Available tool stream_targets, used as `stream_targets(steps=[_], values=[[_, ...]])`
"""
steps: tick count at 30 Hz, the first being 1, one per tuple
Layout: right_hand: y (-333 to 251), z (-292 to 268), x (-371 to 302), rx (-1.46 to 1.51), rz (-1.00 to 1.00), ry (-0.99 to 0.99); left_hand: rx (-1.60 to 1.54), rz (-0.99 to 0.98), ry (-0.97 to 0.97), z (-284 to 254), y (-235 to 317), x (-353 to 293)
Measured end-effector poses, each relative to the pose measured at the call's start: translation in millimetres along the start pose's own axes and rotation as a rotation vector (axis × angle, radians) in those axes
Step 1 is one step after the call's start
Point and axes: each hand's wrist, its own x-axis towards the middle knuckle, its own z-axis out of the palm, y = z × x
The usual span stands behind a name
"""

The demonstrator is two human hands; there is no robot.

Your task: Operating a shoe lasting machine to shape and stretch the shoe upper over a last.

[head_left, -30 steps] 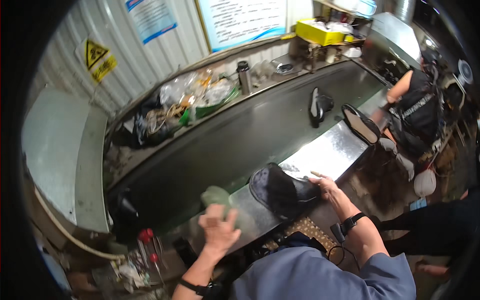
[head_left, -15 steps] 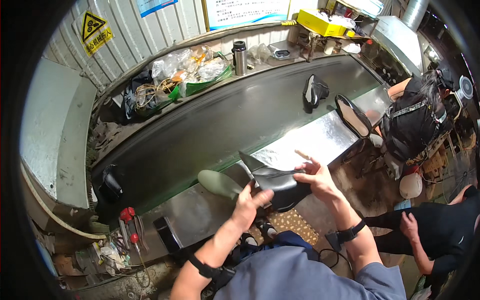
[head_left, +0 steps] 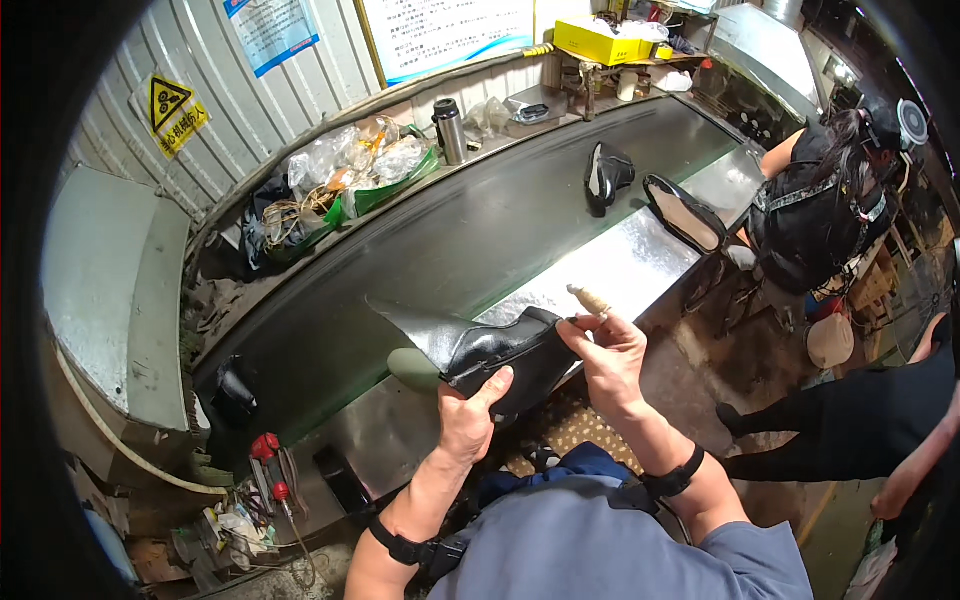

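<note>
While both hands' fingers (head_left: 495, 385) pinch a black shoe (head_left: 525, 360), it half-hides something green (head_left: 408, 366); shoes (head_left: 614, 172) lie beyond.

1. The room is closed at the back by a pale wall (head_left: 235, 125) of corrugated metal.
2. On this wall, a yellow warning sign (head_left: 172, 115), a blue-edged poster (head_left: 272, 38) and a framed notice board (head_left: 450, 45) are fixed.
3. Along it, a long dark conveyor belt (head_left: 500, 220) is placed, bordered by a metal ledge (head_left: 378, 425), by which bright light (head_left: 625, 262) is reflected.
4. The left side is occupied by a grey metal housing (head_left: 100, 290).
5. The stained floor (head_left: 685, 370) is seen at the lower right.
</note>
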Motion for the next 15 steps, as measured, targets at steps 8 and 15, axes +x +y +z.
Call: stream_targets(steps=[8, 15], values=[[18, -32, 4, 0.057, 0.354, -0.372, -0.178, -0.183, -0.145, 4, 51, 17], [-1, -40, -4, -0.571, -0.432, -0.845, -0.422, -0.281, 0.068, -113, 69, 30]])
